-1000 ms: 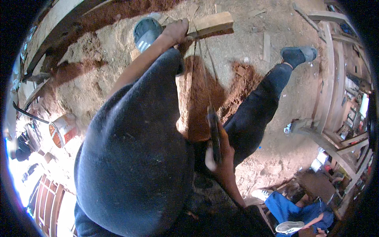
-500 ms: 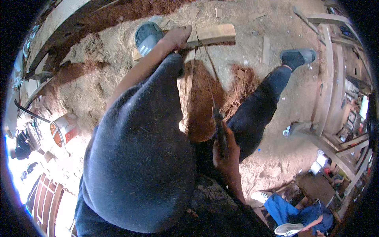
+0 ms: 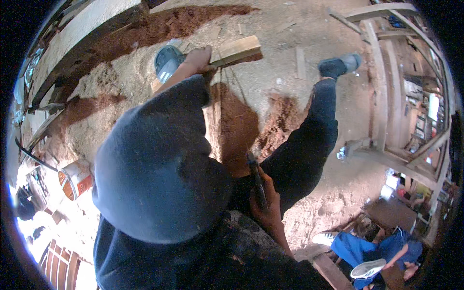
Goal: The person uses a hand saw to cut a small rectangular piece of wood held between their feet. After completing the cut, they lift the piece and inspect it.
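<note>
My left hand (image 3: 198, 59) is closed on the left part of a squared wooden block (image 3: 239, 50), low over the dirt floor and beside my shod left foot (image 3: 168, 62). In my right hand (image 3: 268, 199), near my body, is the dark handle of a handsaw (image 3: 256, 179). Its thin blade, hard to make out against the ground, stretches away from me toward the block, just right of my left hand. Whether the teeth touch the wood is too fine to tell. My raised left knee (image 3: 164, 164) covers part of the ground.
Reddish sawdust (image 3: 282, 121) lies between my legs. My right foot (image 3: 340, 65) is planted far right, near a wooden frame (image 3: 379, 87). A heavy beam (image 3: 92, 41) crosses the upper left. A bucket (image 3: 75, 180) stands left. Another person in blue (image 3: 360, 246) sits lower right.
My right hand has drawn the saw a little back toward my body. The whole view has shifted, and the block appears slightly more slanted. My left hand keeps its hold.
</note>
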### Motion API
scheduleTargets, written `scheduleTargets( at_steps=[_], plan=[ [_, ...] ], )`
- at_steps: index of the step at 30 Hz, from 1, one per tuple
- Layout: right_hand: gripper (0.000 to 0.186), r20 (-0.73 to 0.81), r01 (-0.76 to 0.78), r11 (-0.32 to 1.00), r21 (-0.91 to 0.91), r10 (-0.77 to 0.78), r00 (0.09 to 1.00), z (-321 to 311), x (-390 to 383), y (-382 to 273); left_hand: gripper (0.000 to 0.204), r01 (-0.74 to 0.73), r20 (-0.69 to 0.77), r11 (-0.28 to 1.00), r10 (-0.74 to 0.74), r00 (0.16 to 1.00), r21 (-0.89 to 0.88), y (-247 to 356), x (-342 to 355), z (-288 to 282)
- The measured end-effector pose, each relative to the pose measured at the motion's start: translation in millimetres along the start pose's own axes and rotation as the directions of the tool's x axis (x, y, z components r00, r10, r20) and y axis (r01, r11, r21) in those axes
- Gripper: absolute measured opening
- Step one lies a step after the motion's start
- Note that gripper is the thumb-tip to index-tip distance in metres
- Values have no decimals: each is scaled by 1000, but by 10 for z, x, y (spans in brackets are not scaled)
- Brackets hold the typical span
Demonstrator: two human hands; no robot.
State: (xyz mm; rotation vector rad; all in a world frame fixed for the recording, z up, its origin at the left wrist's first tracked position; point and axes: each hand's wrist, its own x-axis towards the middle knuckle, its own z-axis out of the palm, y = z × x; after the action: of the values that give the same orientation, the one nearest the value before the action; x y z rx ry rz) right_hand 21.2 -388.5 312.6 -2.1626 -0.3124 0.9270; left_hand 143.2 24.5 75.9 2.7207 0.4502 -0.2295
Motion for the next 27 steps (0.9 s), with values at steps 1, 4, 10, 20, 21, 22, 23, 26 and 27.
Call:
scheduleTargets(
  at_steps=[1,4,10,20,21,22,23,26,27],
  plan=[
    [53,-2,27,999,19,-27,1000,3,19,-19,64,2,-7,1000,-2,1000,4,-39,9,-19],
    [56,-52,250,968,-14,-250,967,87,234,55,60,88,38,996,-87,996,-29,-62,30,-39],
    [53,-2,15,996,-83,-15,1000,77,146,-184,56,65,57,988,-57,997,-143,7,-102,-46],
    [51,62,-33,999,-27,35,997,-225,-2,-74,62,74,186,984,-44,982,-160,128,-93,-94],
    [51,61,-31,998,-48,34,998,-289,-39,-187,62,54,142,990,-35,989,-131,35,-66,-133],
    [51,65,-37,997,-63,41,997,-325,-160,-235,61,37,111,995,-26,993,-95,-72,-101,-72],
    [52,69,-43,996,-77,49,996,-361,-251,-256,61,21,82,998,-16,997,-59,-191,-106,-36],
    [53,53,-64,983,-174,75,996,-524,-515,-191,60,36,22,996,-35,999,-80,-154,-157,135],
    [53,18,-17,990,-141,20,1000,-518,-520,-186,60,55,6,994,-54,999,-92,-81,-154,143]
  ],
)
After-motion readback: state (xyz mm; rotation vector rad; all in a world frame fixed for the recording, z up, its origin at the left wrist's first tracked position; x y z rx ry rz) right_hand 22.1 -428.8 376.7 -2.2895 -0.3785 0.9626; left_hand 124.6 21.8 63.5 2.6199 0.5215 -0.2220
